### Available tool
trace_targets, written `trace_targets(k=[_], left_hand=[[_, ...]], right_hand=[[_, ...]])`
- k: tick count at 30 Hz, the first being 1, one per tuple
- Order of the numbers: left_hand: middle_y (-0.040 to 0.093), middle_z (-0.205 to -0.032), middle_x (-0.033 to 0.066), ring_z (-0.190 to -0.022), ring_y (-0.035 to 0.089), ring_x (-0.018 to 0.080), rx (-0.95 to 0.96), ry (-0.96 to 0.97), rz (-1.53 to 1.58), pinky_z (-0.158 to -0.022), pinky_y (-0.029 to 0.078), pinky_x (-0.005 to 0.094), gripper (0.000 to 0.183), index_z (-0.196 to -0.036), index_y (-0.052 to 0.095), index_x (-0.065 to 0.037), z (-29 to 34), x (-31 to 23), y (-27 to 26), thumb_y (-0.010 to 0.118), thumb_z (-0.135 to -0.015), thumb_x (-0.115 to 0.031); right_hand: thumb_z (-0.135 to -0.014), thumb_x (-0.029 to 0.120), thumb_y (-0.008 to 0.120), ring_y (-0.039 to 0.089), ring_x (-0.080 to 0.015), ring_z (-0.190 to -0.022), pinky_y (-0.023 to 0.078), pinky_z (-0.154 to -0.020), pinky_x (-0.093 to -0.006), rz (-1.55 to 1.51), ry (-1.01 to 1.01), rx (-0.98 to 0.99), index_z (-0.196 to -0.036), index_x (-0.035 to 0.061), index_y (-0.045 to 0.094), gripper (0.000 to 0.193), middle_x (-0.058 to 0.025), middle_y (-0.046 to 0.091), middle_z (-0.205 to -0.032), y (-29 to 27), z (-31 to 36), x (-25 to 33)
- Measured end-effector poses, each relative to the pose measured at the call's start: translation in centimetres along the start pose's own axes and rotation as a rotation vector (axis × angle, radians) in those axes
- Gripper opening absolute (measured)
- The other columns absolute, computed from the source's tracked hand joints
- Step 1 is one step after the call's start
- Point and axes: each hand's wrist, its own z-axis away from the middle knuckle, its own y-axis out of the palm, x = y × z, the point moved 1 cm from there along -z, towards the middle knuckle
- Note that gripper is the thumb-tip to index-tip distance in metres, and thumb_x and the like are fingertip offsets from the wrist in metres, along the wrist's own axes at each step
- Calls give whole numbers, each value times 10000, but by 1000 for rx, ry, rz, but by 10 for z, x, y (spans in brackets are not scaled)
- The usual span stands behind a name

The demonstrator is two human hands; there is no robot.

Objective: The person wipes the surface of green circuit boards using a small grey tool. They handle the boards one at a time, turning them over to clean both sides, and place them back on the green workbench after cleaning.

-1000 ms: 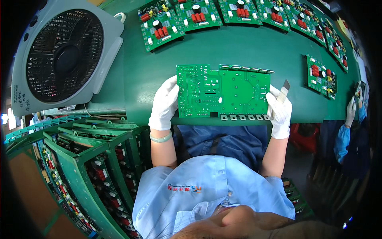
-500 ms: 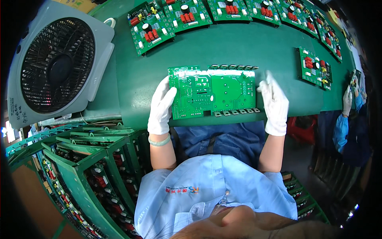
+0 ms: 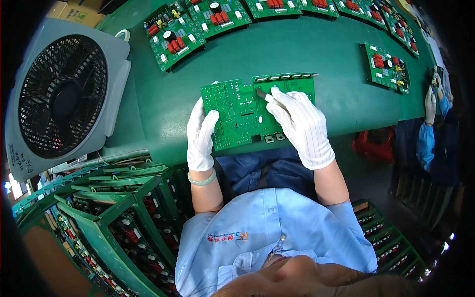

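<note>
My left hand (image 3: 200, 133), in a white glove, grips the left edge of a green circuit board (image 3: 230, 116), with the thumb on top. The board is held up above the front of the table, its solder side facing me. Along its far and near edges run rows of metal-tabbed parts. My gloved right hand (image 3: 302, 123) is closed over the board's right half and hides part of it. From its fingertips sticks a small, flat, grey blade-like tool (image 3: 262, 93), its tip at the board's surface near the middle notch; whether it touches cannot be made out.
Several populated circuit boards (image 3: 220, 20) stand in a row along the far side of the green table (image 3: 173, 109); another board (image 3: 386, 68) lies at the right. A grey box fan (image 3: 62, 99) is at left. Green racks (image 3: 114, 208) holding boards flank me. A co-worker's gloved hand (image 3: 430, 106) shows far right.
My right hand has moved left, from beside the board's right edge to over its face, and the grey tool now shows at its fingertips. My left hand keeps its grip; the board is slightly tilted.
</note>
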Motion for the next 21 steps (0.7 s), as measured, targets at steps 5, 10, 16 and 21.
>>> trace_targets(k=[5,10,16,21], left_hand=[[500,-1384,144,-1252,486,211,10,-20,-1,-1080,339,332,515,-1393,425,69,0,-4,1,529,-912,-81],[520,-1359,132,-1232,504,201,21,-30,-2,-1068,355,322,513,-1398,428,61,0,-8,2,523,-913,-77],[533,-1348,130,-1207,522,186,23,-41,11,-1053,373,319,526,-1411,425,49,-1,-5,1,531,-913,-82],[537,-1349,115,-1194,529,178,6,-17,-14,-1043,384,313,513,-1404,439,47,-2,0,0,530,-913,-71]], right_hand=[[-828,175,727,644,-207,-741,530,-617,-303,-5,23,13,-1088,62,669,289,-65,640,-875,1,-2,3],[-797,114,753,645,-221,-795,536,-671,-310,-17,64,59,-1066,18,676,296,-75,691,-897,-2,-4,8],[-851,205,710,643,-192,-683,521,-571,-302,28,61,-51,-1019,93,693,203,-43,634,-813,3,-5,5],[-855,174,704,644,-189,-709,519,-585,-304,10,165,-109,-1005,88,704,173,-42,658,-816,7,-2,7]])
